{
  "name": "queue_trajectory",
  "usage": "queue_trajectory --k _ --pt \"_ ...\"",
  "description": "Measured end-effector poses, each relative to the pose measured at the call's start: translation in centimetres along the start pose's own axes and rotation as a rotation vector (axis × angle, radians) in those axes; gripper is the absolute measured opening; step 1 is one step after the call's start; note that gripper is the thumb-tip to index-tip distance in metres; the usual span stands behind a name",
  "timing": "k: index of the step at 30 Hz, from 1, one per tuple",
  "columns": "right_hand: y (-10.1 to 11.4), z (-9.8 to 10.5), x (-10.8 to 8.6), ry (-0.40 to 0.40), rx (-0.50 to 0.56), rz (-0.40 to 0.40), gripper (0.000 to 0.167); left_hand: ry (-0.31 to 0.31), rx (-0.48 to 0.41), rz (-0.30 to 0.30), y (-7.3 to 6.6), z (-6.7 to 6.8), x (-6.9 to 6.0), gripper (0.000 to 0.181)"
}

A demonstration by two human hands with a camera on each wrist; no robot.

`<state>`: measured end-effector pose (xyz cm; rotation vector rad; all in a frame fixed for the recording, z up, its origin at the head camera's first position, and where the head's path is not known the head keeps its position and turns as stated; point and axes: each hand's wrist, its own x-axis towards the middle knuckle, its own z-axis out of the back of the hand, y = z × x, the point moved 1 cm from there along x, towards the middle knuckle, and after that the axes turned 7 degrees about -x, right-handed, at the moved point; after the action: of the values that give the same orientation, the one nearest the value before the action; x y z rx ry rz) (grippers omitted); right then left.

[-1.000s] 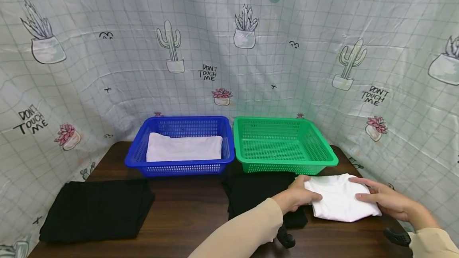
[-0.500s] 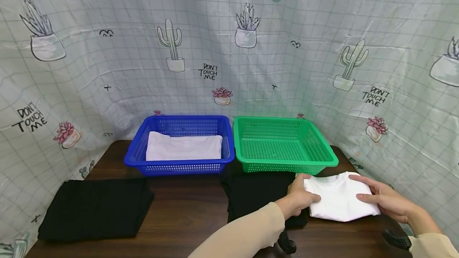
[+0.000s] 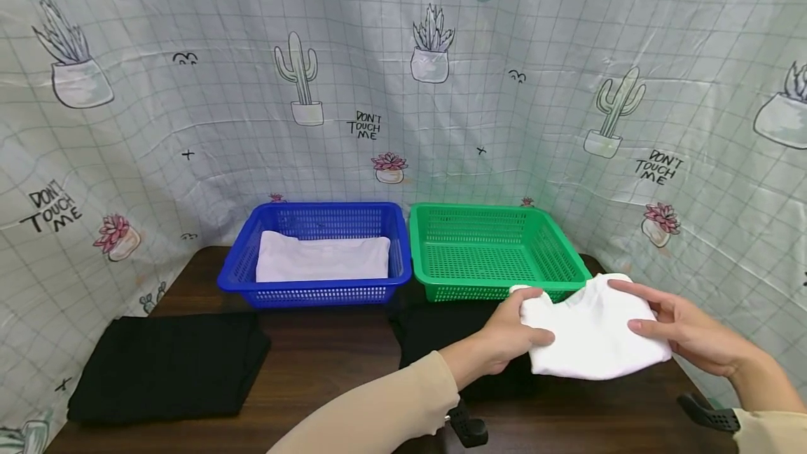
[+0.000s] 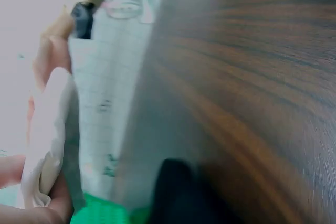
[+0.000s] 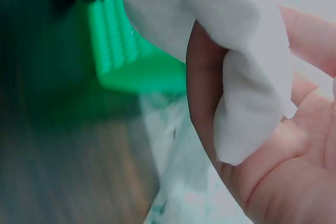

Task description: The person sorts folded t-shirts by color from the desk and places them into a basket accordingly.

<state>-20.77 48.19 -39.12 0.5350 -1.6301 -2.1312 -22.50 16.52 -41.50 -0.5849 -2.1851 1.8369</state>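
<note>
A folded white garment [image 3: 595, 331], with what looks like a neckline at its far edge, hangs above the table between both hands. My left hand [image 3: 504, 331] pinches its left side, thumb on top and fingers beneath. On the opposite side my right hand [image 3: 690, 331] grips the edge between thumb and fingers. The left wrist view shows the white cloth [image 4: 52, 124] from the side, raised off the table. Up close in the right wrist view, a fold of the cloth [image 5: 247, 103] sits within the right hand [image 5: 283, 166].
Behind the garment stands a green basket [image 3: 479, 286] with nothing visible in it. To its left, a blue basket [image 3: 315, 286] holds folded white cloth [image 3: 324, 261]. Folded black cloth lies at the left [image 3: 167, 370], and more black cloth [image 3: 441, 331] lies partly under the left arm.
Both hands have lifted the white garment off the table, raising it toward the green basket's front rim and slightly left. The baskets and black cloths have stayed put.
</note>
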Motion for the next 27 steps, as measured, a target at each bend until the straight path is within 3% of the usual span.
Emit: queue_trajectory --k 7,10,15,21,27 --pt "4.2 -3.5 4.1 -0.008 -0.045 0.005 0.069 0.081 -0.021 -0.014 -4.0 6.1 -2.0 0.068" --pt "5.9 -5.5 6.6 -0.093 -0.082 -0.007 0.07 0.082 -0.018 -0.027 -5.3 9.2 -2.1 0.069" --pt "7.9 -9.2 12.0 -0.223 -0.122 -0.039 0.076 0.011 0.026 -0.072 -7.3 14.6 -1.8 0.068" --pt "9.0 -13.3 19.5 -0.283 -0.064 -0.032 0.078 -0.072 0.066 -0.078 -10.1 22.3 -2.0 0.073" --pt "9.8 -17.7 26.5 -0.321 -0.093 -0.023 0.074 -0.095 0.149 -0.048 -12.6 29.8 -2.9 0.078"
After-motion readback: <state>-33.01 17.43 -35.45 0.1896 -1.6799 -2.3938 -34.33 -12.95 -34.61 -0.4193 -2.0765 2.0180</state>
